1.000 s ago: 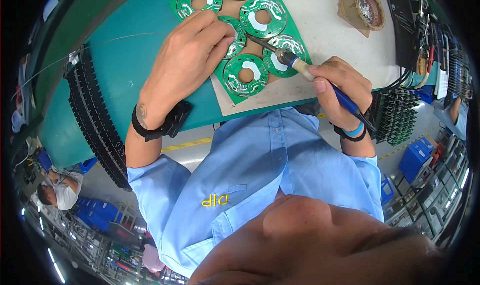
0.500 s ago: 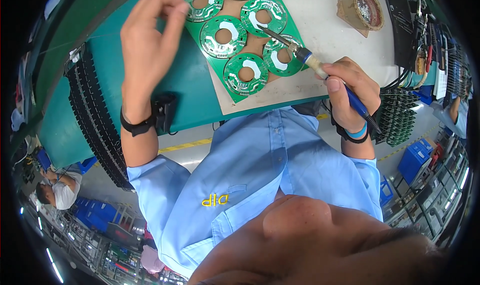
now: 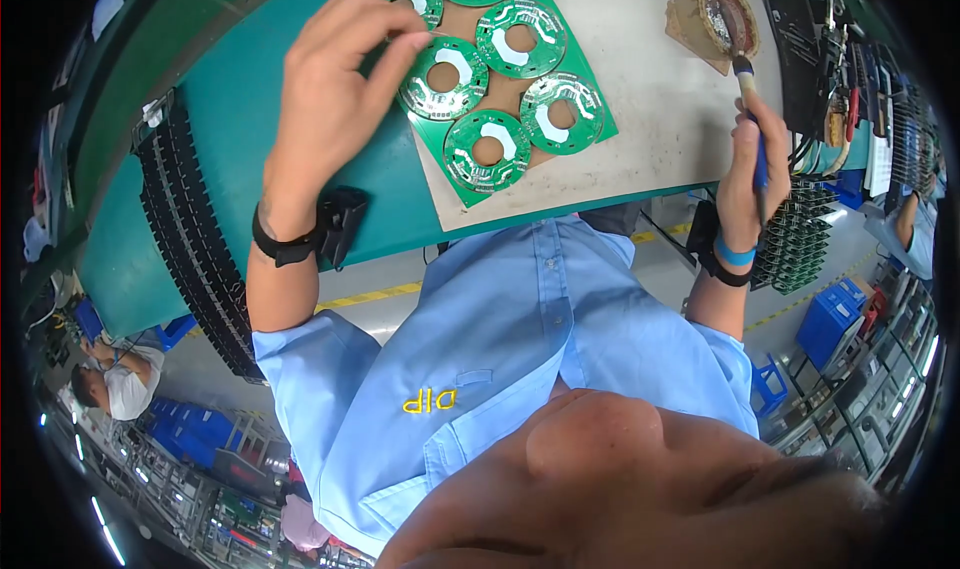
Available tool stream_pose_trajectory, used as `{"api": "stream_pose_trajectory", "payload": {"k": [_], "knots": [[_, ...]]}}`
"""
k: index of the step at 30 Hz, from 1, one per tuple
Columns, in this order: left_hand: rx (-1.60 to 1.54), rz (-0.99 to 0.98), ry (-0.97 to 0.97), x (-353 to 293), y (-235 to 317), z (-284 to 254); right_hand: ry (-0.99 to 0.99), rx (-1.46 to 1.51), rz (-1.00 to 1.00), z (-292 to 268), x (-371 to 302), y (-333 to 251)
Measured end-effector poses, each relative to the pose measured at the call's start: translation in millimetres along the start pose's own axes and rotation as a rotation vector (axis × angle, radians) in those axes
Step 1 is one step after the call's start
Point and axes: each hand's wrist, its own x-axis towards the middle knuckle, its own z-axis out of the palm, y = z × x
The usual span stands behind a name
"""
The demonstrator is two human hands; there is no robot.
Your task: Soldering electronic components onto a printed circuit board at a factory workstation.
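My left hand (image 3: 335, 89) hovers over the left edge of a green circuit board panel (image 3: 608, 119). Between its thumb and fingertips is a thin solder wire (image 3: 438, 34), its end reaching over the boards. The panel carries several round boards, each with a central hole and a white patch, and one is partly behind my left fingers. My right hand (image 3: 745, 184) grips a soldering iron (image 3: 762, 164) by its blue handle. The iron's tip is at the mouth of a round brown pot (image 3: 685, 14) at the far right; the very tip is hard to make out.
Under the panel lies a pale board (image 3: 650, 99) on a green tabletop (image 3: 390, 209). Pliers and other hand tools (image 3: 840, 89) hang at the right. Beside the table, a curved black rack (image 3: 195, 239) stands left and stacked green boards (image 3: 795, 244) stand right. Another person (image 3: 125, 379) is far left.
My right hand has carried the soldering iron from the boards rightward to the pot. My left hand has moved right, farther over the panel, and the wire now shows. The panel has shifted slightly.
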Motion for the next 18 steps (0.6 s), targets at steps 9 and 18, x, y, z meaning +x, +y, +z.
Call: {"api": "stream_pose_trajectory", "payload": {"k": [9,18], "knots": [[0.034,0.018,-0.063,-5,6,12,-0.501,0.426,-0.259,12,20,-47],[0.093,0.138,-0.067,-8,2,18,-0.546,0.430,-0.221,42,10,-61]]}}
